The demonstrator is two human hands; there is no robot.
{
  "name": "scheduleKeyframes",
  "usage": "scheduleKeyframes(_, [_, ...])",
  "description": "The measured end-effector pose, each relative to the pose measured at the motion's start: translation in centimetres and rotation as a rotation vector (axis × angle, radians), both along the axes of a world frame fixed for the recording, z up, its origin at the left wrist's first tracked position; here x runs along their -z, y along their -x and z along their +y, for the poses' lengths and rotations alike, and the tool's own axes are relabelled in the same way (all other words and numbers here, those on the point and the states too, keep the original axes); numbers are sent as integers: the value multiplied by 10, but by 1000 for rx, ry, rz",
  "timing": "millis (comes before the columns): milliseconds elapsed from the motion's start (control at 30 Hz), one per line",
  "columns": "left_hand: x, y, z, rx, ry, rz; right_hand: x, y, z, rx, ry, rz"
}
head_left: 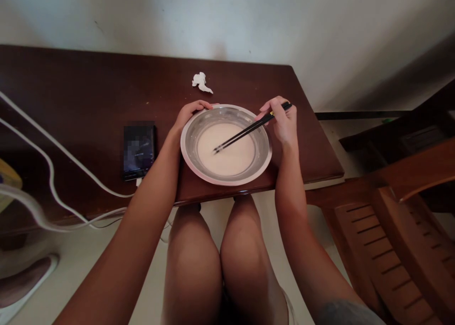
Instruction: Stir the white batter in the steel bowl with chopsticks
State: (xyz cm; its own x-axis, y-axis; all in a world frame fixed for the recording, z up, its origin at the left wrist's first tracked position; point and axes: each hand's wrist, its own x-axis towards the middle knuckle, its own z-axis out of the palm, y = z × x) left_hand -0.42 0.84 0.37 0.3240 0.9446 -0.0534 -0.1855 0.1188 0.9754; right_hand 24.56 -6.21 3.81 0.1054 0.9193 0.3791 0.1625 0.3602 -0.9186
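Note:
A wide metal bowl [261, 159] rests near the front edge of the dark wooden table. Pale, creamy liquid [227, 161] fills its bottom. My left hand [192, 114] grips the bowl's far left rim, its fingers curled over the edge and partly hidden behind it. In my right hand [282, 121], above the right rim, is a pair of black chopsticks [245, 132] with gold bands near the upper ends. They slant down to the left, and their pale-ringed tips are at the liquid's surface; whether they dip in is hard to tell.
Crumpled white tissue [202, 82] lies behind the bowl on the table [88, 88]. A phone [139, 150] with a plugged-in cable is left of my left forearm. White cords [53, 173] cross the left side. A slatted wooden chair [377, 239] stands at the right, a wall behind.

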Motion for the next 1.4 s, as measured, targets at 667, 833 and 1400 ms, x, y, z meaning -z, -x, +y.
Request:
scheduleKeyframes(667, [-1, -1, -2, -32, -18, 34, 2, -1, 1, -24, 27, 7])
scheduleKeyframes(833, [-2, -1, -2, -12, -14, 2, 2, -3, 1, 56, -4, 23])
scheduleKeyframes(1400, [0, -1, 0, -5, -11, 23, 6, -4, 3, -70, -34, 35])
